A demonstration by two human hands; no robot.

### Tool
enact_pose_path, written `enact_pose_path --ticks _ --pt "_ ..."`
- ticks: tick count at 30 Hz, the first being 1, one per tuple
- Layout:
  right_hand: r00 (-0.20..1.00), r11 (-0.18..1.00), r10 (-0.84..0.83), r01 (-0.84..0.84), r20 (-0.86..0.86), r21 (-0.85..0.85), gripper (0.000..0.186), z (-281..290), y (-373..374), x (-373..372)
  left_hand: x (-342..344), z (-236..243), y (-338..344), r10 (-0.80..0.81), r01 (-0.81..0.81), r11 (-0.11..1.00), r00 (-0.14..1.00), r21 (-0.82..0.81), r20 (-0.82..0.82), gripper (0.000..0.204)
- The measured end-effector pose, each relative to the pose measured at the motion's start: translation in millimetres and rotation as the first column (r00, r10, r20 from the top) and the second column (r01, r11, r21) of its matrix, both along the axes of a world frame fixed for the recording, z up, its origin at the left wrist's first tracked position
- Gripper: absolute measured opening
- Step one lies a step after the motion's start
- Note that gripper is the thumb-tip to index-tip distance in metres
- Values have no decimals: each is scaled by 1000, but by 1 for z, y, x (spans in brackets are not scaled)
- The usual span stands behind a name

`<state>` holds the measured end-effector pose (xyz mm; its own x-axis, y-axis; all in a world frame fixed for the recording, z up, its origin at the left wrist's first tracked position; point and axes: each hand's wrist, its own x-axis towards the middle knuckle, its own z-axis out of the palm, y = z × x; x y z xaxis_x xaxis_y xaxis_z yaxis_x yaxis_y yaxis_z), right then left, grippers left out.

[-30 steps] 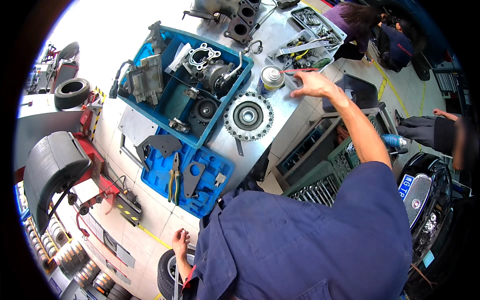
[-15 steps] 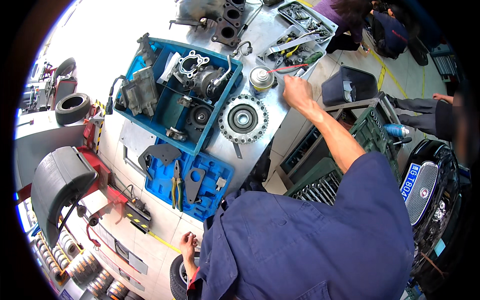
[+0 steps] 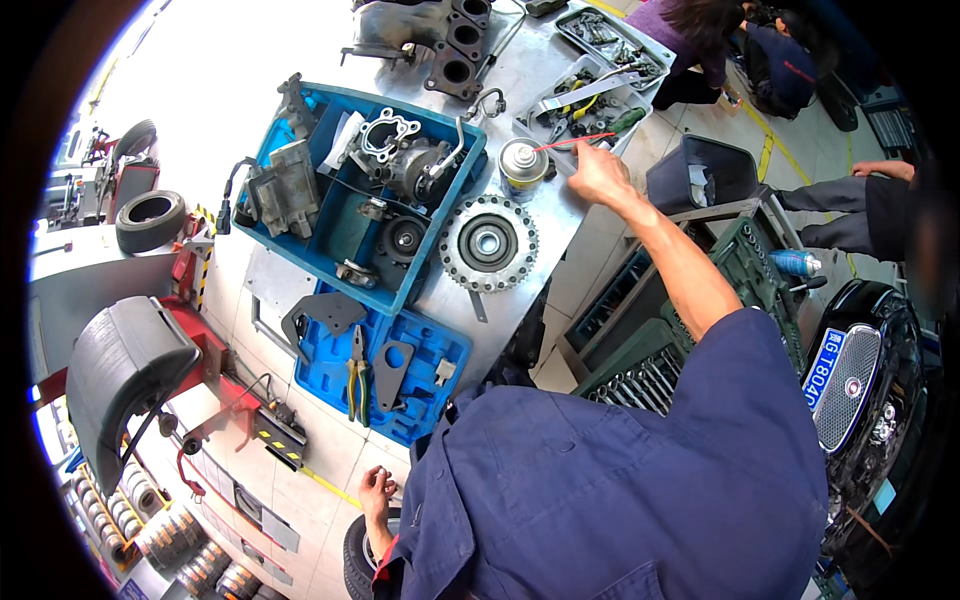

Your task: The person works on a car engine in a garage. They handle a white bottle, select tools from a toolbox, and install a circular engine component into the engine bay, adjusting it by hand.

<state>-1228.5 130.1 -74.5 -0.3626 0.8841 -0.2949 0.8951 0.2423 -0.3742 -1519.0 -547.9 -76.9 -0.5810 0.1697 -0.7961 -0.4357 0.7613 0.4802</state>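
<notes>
My right hand point(image 3: 598, 175) is over the table's right edge, back of the hand up. Its index finger points toward the thin red straw point(image 3: 575, 143) of a spray can point(image 3: 522, 165); I cannot tell whether it touches. The other fingers curl under, hiding anything in them. The can stands upright with a pale top. Just nearer lies a round toothed metal wheel point(image 3: 489, 244) with a dark hub. My left hand point(image 3: 377, 492) hangs low beside my body, above a wheel point(image 3: 358, 560), fingers loosely curled and apart, nothing visible in it.
A teal divided bin point(image 3: 345, 235) of engine parts stands left of the can. Nearer is a blue case point(image 3: 420, 415) with pliers point(image 3: 358, 375). Tool trays point(image 3: 640, 85) lie at the far right of the table point(image 3: 560, 215). A dark waste bin point(image 3: 700, 175) and wrench case point(image 3: 640, 385) are right.
My right hand has shifted slightly to the right and down, and its index finger now reaches out toward the straw. The left hand stays low. The whole view has shifted slightly.
</notes>
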Motion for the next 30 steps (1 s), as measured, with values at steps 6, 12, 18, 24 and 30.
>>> enact_pose_path --ticks 6,12,18,24,30 --pt "986 984 167 -167 -5 58 30 -8 7 9 -12 7 -3 -155 150 982 987 -111 -33 37" --pt "952 934 305 -306 33 186 33 -6 3 24 -11 13 14 -174 168 979 983 -113 -50 39" --pt "933 921 351 -328 -83 208 46 -12 14 41 -10 77 123 -554 524 831 751 -186 -359 36" --pt "924 945 303 -258 -233 202 38 -24 5 39 37 141 298 -688 803 595 484 -38 -541 31" --pt "874 965 248 -186 -418 184 21 -27 -12 56 146 141 488 -703 977 42 177 207 -689 23"
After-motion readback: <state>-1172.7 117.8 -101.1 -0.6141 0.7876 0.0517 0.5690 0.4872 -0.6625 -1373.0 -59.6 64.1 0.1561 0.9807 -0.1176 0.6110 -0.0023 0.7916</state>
